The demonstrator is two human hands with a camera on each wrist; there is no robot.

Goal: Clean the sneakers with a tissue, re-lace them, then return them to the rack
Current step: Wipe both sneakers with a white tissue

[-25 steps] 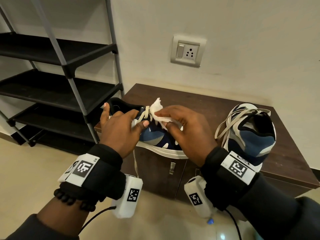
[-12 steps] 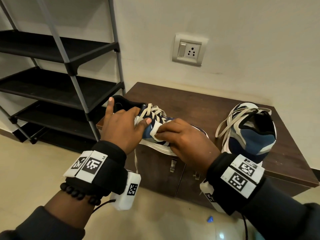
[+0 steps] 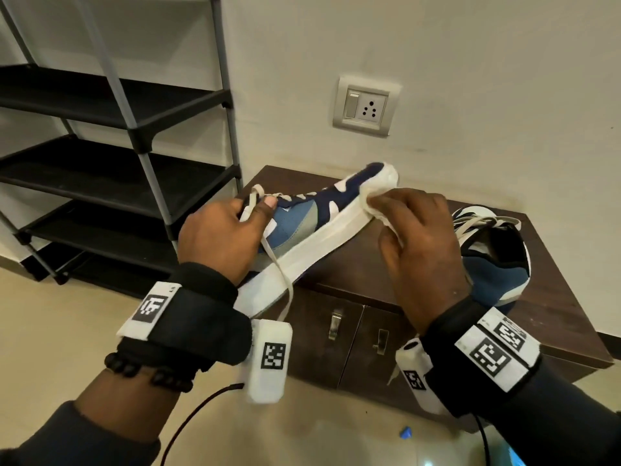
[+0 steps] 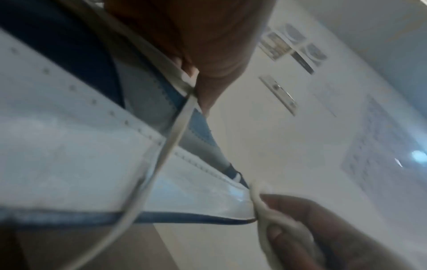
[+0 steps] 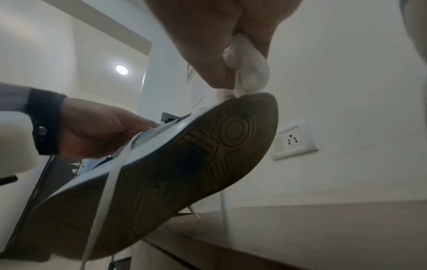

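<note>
Wall socket (image 3: pixel 364 108) above dark wood cabinet (image 3: pixel 369 274); blue scrap (image 3: pixel 406 432) on floor nr cabinet

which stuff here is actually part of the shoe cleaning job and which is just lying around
Part of the job:
- held sneaker, gripped by the left hand
- tissue, pinched in the right hand against the sole edge near the toe
- second sneaker on the cabinet
- shoe rack

Just there:
- wall socket
- small blue scrap on the floor
</note>
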